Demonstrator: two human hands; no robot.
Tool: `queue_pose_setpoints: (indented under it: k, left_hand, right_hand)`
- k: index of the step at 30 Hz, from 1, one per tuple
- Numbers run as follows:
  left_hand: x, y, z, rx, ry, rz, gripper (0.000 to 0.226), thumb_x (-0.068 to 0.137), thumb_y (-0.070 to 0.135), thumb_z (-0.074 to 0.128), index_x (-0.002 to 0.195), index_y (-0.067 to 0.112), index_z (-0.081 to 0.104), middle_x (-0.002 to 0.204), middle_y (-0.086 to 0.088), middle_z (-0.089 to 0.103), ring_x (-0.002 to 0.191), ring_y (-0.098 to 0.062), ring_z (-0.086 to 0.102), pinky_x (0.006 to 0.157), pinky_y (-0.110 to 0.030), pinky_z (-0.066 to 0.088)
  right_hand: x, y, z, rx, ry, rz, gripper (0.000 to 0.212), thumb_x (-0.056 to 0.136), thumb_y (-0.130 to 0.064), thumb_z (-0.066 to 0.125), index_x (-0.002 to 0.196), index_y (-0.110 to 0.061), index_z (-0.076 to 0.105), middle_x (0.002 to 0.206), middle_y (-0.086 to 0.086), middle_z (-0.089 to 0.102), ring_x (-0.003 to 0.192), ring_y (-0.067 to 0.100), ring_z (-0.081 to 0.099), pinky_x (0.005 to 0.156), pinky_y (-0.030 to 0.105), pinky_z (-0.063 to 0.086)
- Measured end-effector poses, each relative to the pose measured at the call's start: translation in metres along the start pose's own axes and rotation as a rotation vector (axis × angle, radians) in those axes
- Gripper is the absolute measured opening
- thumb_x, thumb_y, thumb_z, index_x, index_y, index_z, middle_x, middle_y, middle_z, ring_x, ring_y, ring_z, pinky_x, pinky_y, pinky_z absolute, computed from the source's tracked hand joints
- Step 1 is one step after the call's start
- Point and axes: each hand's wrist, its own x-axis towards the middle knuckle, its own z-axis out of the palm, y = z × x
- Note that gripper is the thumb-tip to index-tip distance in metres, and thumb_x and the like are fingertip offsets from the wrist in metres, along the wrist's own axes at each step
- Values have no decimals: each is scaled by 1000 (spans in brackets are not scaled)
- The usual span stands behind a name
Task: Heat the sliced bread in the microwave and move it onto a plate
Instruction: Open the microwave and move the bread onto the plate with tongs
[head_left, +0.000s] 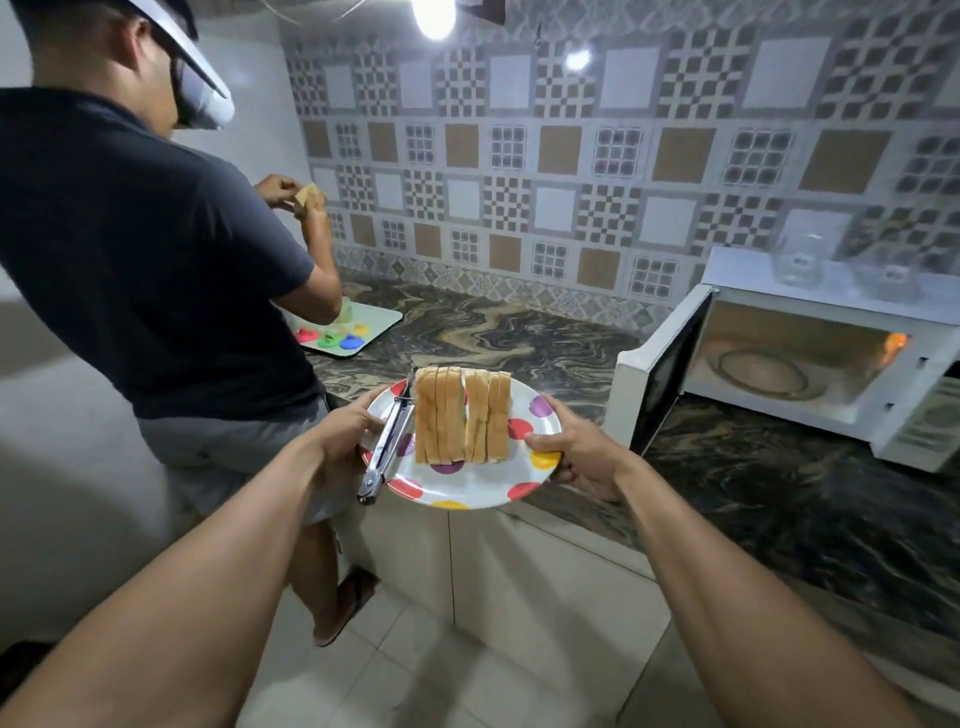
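The left hand (347, 434) gripped the left rim of the dotted plate (467, 491), and the right hand (574, 457) gripped its right rim, thumb on top. The sliced bread (461, 415) stood upright in a row on the plate, metal tongs (387, 447) lying beside it. The plate hung over the desk (519, 332) edge, left of the microwave (810, 374), whose door (662, 384) stood open.

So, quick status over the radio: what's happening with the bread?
Gripping the dotted plate: left hand, right hand. On it, sliced bread standing, tongs beside. At right, microwave door open; another person at the counter, left, not blocking.
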Motion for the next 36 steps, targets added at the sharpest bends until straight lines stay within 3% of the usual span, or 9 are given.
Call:
queue_pose_setpoints:
  k: [3,6,9,13,16,20,24,29,36]
  left_hand:
    - [30,2,-9,-15,-28,-22,70,91,-20,31,134,30,54,101,-18,71,71,-30,73,57,-38,62]
    - [63,4,-15,-24,-46,-26,72,88,-21,31,133,30,55,95,-16,72,68,-29,72,57,-37,61]
    - [97,8,-17,-15,-78,-35,68,90,-19,33,129,31,58,91,-14,74,68,-28,71,58,-36,60]
    - [144,12,-19,0,-124,-55,61,94,-13,40,119,37,62,93,-14,74,69,-29,70,60,-39,60]
    - [182,20,-24,4,-159,-88,60,94,-8,45,127,40,61,107,-20,71,80,-33,70,67,-45,59]
    - [225,29,-21,8,-187,-100,63,95,-11,42,130,39,59,111,-20,71,84,-35,71,67,-45,61]
    - [259,31,-15,8,-197,-110,63,93,-14,44,131,34,58,102,-16,74,79,-30,73,62,-38,60]
    - [304,31,-5,49,-226,-151,69,92,-18,38,133,34,57,96,-16,75,75,-30,74,57,-37,60]
    - [374,15,26,117,-261,-179,77,93,-20,32,140,39,50,94,-17,73,67,-31,73,49,-37,59]
  right_hand:
    - [22,3,1,-3,26,30,56,93,2,62,138,-22,40,102,10,66,65,11,68,53,24,53]
    - [53,12,-5,42,52,43,60,89,1,67,140,-21,43,115,15,69,93,30,72,85,51,57]
    - [83,19,-12,88,88,81,59,87,1,69,134,-31,50,114,15,69,86,28,68,64,33,52]
    - [122,30,-26,62,121,116,54,88,1,65,127,-34,53,106,12,70,84,32,60,56,32,38]
    - [148,30,-35,73,157,99,56,88,9,63,125,-31,53,112,8,71,94,26,68,68,34,55]
    - [185,32,-52,93,196,93,59,84,7,70,132,-22,53,116,6,71,104,25,68,75,34,57]
    - [212,40,-69,65,261,123,61,81,3,74,132,-24,55,113,8,72,103,30,70,84,48,59]
    - [231,49,-85,11,375,127,56,83,9,69,130,-17,54,106,3,70,88,15,68,68,24,57]
    - [248,75,-108,33,585,212,65,80,10,66,135,-21,50,115,4,66,99,21,63,74,28,54]
